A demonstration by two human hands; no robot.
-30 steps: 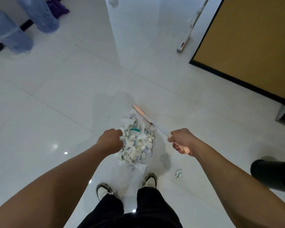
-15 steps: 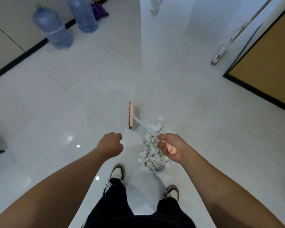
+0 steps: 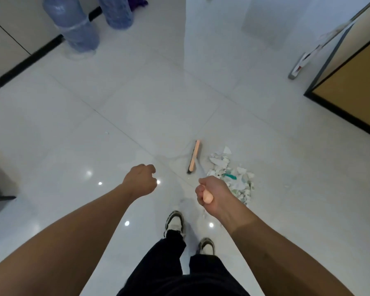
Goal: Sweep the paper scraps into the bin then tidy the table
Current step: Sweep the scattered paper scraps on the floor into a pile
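Left of the paper scraps, the broom had swung across, gripped by the right hand. The left hand, apparently fisted on nothing, had left the pile, so another stroke seemed due.

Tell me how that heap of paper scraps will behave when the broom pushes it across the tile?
The paper scraps look small, torn and loosely heaped, so they are probably very light and apt to scatter rather than slide as one. The floor is glossy, so pieces likely skid easily. The broom head looks narrower than the heap, so some may slip round its ends.
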